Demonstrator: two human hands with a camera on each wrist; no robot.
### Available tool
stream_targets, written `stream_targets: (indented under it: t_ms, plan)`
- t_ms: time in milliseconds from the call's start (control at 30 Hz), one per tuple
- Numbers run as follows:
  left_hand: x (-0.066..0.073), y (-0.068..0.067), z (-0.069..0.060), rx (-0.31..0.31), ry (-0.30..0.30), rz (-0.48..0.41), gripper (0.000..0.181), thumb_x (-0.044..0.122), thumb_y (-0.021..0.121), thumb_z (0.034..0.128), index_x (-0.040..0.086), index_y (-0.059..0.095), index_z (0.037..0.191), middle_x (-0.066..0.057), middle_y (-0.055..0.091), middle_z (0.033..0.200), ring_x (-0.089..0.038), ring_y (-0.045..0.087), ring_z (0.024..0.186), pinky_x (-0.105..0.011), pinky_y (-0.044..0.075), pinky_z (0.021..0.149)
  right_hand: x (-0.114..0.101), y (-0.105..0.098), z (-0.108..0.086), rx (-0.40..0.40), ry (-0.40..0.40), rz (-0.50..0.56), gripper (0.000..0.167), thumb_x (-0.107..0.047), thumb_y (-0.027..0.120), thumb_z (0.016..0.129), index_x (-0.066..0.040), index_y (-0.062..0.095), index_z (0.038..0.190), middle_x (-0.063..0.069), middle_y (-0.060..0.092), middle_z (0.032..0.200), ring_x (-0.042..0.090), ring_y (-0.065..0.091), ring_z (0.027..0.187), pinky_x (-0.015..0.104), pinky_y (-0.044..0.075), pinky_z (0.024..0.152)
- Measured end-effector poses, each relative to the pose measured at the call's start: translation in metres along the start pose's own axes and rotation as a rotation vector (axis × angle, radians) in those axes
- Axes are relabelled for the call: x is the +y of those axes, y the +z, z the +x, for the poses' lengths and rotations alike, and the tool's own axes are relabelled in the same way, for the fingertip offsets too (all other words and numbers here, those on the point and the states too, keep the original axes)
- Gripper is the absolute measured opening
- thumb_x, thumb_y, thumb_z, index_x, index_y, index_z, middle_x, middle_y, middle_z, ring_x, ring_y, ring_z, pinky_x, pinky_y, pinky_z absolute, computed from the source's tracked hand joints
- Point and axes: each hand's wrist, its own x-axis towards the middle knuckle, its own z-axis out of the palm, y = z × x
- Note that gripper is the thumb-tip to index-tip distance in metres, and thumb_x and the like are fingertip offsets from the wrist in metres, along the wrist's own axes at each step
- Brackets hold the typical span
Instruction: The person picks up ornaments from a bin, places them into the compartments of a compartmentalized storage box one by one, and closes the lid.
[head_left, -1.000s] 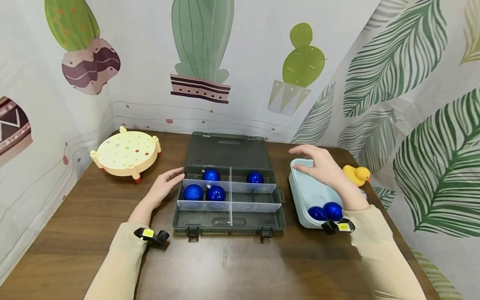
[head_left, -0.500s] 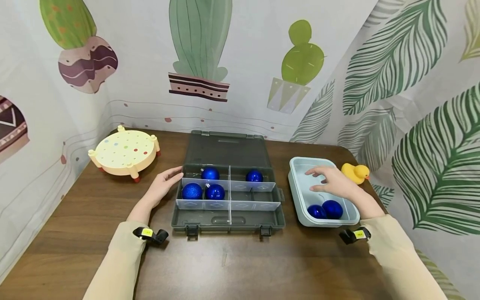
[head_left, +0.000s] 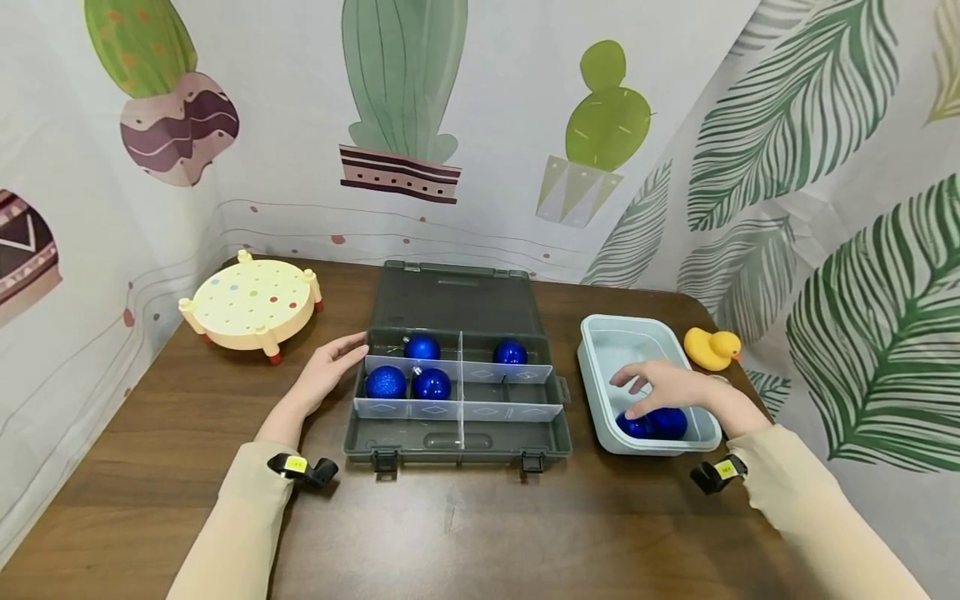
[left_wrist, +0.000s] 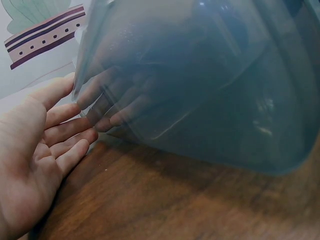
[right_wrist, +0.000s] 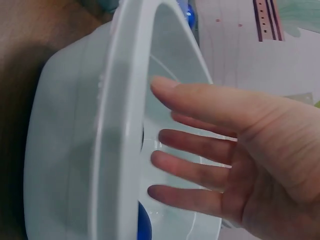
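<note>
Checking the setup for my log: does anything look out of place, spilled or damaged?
Nothing stands out: the blue ornaments lie inside the open box or pale tub, the round stand rests on its feet, and no spill or breakage shows.

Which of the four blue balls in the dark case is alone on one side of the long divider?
The back-row ball on the right; the other three lie left of the divider.

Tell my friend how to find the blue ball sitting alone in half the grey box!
Start at the open dark grey case in the middle of the table. In its back row, nearest the lid, look right of the long divider. The blue ball there is the only one in the case's right half; the other three balls sit left of the divider.
</note>
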Motion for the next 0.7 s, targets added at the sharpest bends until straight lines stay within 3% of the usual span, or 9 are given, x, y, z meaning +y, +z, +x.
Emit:
stream_targets:
  t_ms: [200,367,567,700]
  plan:
    - [-0.002,-0.001,0.001,0.001,0.005,0.004,0.06,0.032,0.056,0.1001,0.0,0.038,0.148,-0.022,0.038,0.153,-0.037,0.036,0.141,-0.053,0.03,0.116,-0.002,0.001,0.005,-0.142,0.031,0.077,0.06,-0.023,0.079,0.08,0.011,0.056,0.124,0.027,0.061,0.121,0.039,0.064,0.103,0.049,0.054,0.088]
    - [-0.002,0.0,0.001,-0.002,0.012,0.013,0.061,0.034,0.056,0.0999,-0.001,0.039,0.148,-0.022,0.039,0.152,-0.037,0.037,0.14,-0.052,0.03,0.115,-0.004,0.003,0.007,-0.214,0.071,0.109,0.06,-0.02,0.078,0.078,0.01,0.054,0.124,0.028,0.059,0.124,0.04,0.064,0.105,0.042,0.055,0.088]
    - [-0.001,0.0,0.0,-0.006,0.019,0.015,0.061,0.034,0.056,0.1,-0.001,0.039,0.148,-0.022,0.039,0.152,-0.037,0.037,0.14,-0.053,0.03,0.115,-0.008,0.006,0.009,-0.258,0.126,0.116,0.056,-0.018,0.077,0.077,0.006,0.056,0.122,0.022,0.06,0.122,0.036,0.063,0.106,0.032,0.059,0.073]
    - [0.0,-0.001,0.0,-0.007,0.011,0.012,0.06,0.032,0.055,0.1005,0.0,0.039,0.148,-0.022,0.039,0.152,-0.037,0.036,0.141,-0.053,0.03,0.116,-0.009,0.007,0.012,-0.279,0.144,0.128,0.052,-0.016,0.076,0.077,0.006,0.057,0.12,0.022,0.061,0.12,0.024,0.064,0.095,0.03,0.058,0.066]
